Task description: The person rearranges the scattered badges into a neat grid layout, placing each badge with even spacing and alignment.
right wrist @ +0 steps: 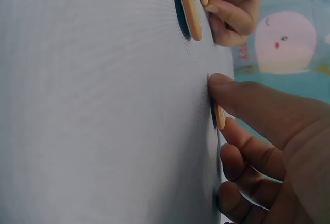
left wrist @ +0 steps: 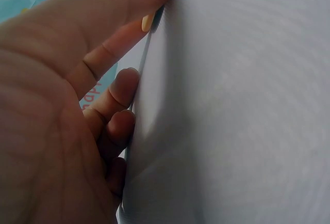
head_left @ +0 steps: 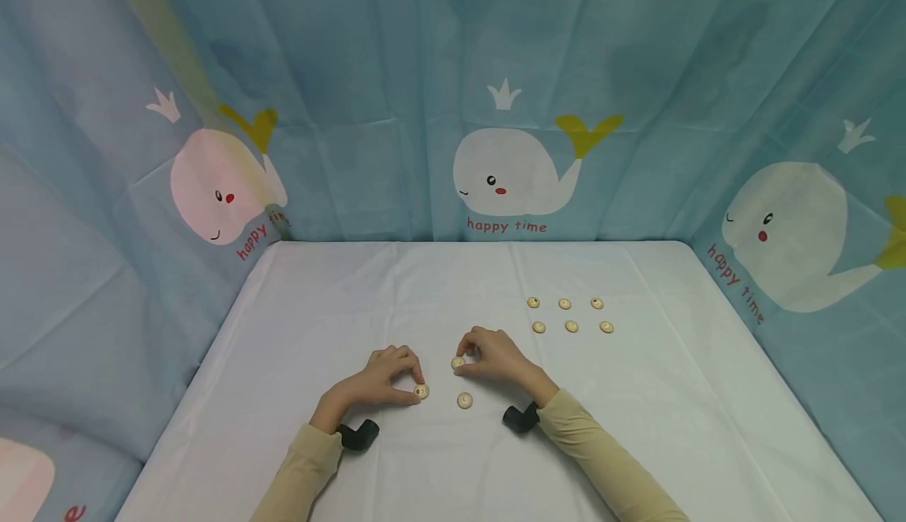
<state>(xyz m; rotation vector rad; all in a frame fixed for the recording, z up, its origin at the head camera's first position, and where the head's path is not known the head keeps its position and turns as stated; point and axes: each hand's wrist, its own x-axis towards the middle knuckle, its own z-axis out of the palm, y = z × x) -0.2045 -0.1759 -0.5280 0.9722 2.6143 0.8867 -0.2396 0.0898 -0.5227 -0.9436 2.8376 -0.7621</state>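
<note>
My left hand (head_left: 382, 378) pinches a small round wooden disc (head_left: 421, 391) by its edge between thumb and forefinger, low at the white tabletop. A dark mark shows on the disc's face. In the left wrist view only a sliver of this disc (left wrist: 148, 22) shows past the thumb. To the right and slightly farther back, my right hand (head_left: 498, 358) holds another wooden disc (head_left: 458, 362) between thumb and forefinger. The right wrist view shows that disc (right wrist: 221, 116) edge-on, near the cloth. A third disc (head_left: 464, 400) lies flat between the hands, nearer to me, untouched.
Several similar discs lie in two rows at the back right, among them a front-row disc (head_left: 571, 326). A white cloth (head_left: 318, 294) covers the table. Blue whale-print curtains (head_left: 354, 168) hang behind and beside it. Black devices (head_left: 521, 418) sit at both wrists.
</note>
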